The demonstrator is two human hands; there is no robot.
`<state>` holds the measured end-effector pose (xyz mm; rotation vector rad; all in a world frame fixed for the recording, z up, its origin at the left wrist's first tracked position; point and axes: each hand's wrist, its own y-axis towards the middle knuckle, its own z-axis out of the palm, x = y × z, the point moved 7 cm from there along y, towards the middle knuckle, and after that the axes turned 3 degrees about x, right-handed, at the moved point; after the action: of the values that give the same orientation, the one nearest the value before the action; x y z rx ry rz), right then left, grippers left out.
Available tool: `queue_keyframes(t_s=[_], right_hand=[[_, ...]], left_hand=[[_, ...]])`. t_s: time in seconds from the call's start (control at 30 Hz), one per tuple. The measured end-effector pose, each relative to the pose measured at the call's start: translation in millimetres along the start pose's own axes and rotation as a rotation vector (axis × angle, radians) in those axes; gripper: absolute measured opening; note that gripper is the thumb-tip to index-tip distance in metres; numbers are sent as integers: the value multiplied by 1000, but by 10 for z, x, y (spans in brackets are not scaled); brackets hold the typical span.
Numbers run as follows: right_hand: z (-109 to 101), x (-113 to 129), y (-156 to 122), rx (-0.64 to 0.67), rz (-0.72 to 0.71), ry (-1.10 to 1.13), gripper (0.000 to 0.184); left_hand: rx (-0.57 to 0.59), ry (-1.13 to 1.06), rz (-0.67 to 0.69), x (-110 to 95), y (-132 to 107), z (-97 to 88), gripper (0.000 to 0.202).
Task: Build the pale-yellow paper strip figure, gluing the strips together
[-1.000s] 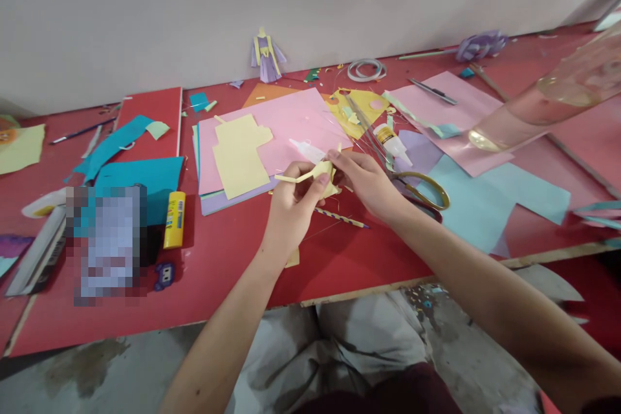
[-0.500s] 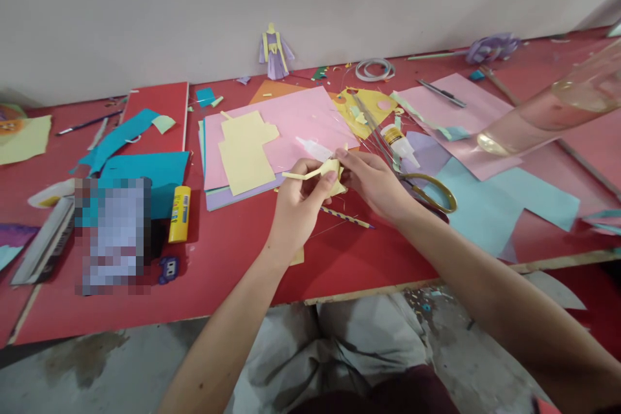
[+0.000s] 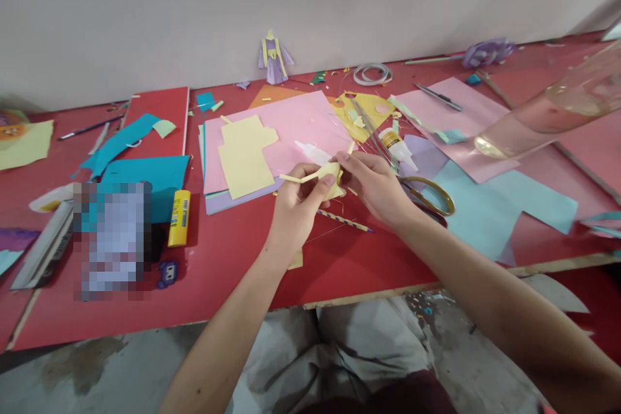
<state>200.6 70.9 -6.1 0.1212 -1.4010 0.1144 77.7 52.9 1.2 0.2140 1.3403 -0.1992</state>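
My left hand [image 3: 299, 207] pinches a folded pale yellow paper piece [image 3: 332, 176] between thumb and fingers. A thin paper strip sticks out from it to the left. At the piece's upper right edge, my right hand [image 3: 371, 181] has its thumb and fingertips closed on a small yellow strip end [image 3: 350, 147]. Just beyond the hands lies a white pointed-tip bottle [image 3: 313, 152] on pink paper [image 3: 295, 116], beside a cut pale yellow sheet [image 3: 246, 158]. Under the hands is a spotted pencil [image 3: 345, 220].
Scissors [image 3: 434, 193] and a glue bottle [image 3: 395, 145] lie right of my hands. A clear bottle [image 3: 548, 107] leans in at the right. A yellow glue stick [image 3: 179, 218] is at the left. A purple paper dress figure [image 3: 275, 58] stands by the wall.
My right hand's fingertips have shifted slightly, and more of the small yellow strip shows above them. My left hand keeps its hold. The view has tilted a little.
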Motion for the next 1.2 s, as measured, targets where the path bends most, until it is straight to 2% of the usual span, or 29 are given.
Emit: queue_keyframes(t_s=[0.37, 0.6, 0.97, 1.2], right_hand=[[-41, 31, -2, -43, -54, 15, 35], [-11, 54, -3, -1, -87, 45, 24], [-8, 42, -5, 20, -76, 38, 22], [31, -7, 6, 10, 41, 156, 27]], left_hand=[[-8, -71, -20, 53, 43, -31, 22], [10, -68, -24, 54, 46, -23, 22], [3, -33, -31, 62, 46, -41, 25], [11, -20, -27, 49, 43, -34, 22]])
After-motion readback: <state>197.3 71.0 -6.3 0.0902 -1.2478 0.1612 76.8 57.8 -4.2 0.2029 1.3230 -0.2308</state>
